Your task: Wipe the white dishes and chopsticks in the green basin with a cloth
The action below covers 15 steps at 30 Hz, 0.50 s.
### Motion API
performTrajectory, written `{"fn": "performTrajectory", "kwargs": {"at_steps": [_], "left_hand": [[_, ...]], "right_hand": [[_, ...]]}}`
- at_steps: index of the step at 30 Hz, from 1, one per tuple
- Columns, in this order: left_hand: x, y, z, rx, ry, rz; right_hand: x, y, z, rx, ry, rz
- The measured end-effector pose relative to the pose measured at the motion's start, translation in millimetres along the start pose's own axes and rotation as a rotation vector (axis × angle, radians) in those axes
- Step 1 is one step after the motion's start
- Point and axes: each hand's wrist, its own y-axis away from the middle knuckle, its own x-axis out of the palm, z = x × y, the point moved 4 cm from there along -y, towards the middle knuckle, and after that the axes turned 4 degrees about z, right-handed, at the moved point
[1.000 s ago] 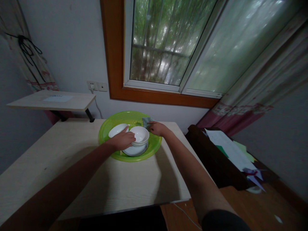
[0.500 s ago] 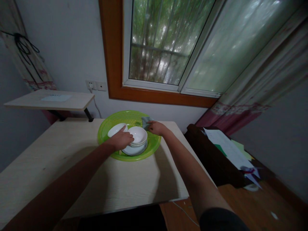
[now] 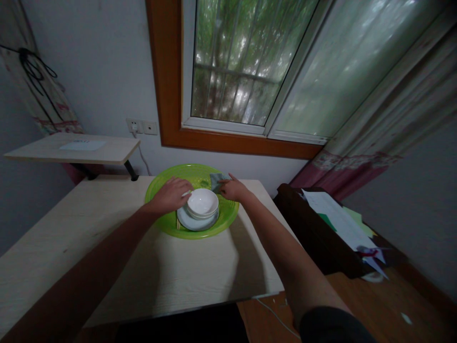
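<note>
A round green basin (image 3: 228, 216) sits at the far side of the light wooden table (image 3: 160, 267). Inside it, stacked white bowls (image 3: 203, 202) rest on a white plate (image 3: 193, 223). My left hand (image 3: 170, 195) lies curled over another white bowl (image 3: 186, 193) at the basin's left, hiding most of it. A thin stick (image 3: 176, 221) pokes out beside the plate. At the basin's far right rim, my right hand (image 3: 233, 190) pinches a grey cloth (image 3: 215, 181).
A small side table (image 3: 71, 148) with a paper on it stands at the back left, below a wall socket (image 3: 141, 126). A dark stand with papers (image 3: 335, 219) is close on the right. A window and curtain fill the back wall.
My left hand has moved from the stacked bowls to the left and farther back, onto the other white bowl, which it now covers. My right hand stays on the grey cloth.
</note>
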Motion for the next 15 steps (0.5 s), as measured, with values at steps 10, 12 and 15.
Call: {"fn": "performTrajectory", "kwargs": {"at_steps": [10, 12, 15], "left_hand": [[3.2, 4, 118, -0.668, 0.047, 0.048], [9.8, 7, 120, -0.718, 0.219, 0.108], [7.9, 10, 114, -0.741, 0.414, 0.107]], "right_hand": [[-15, -1, 19, -0.119, 0.171, 0.000], [-15, 0, 23, -0.089, 0.181, 0.018], [-16, 4, 27, -0.040, 0.159, 0.068]]}}
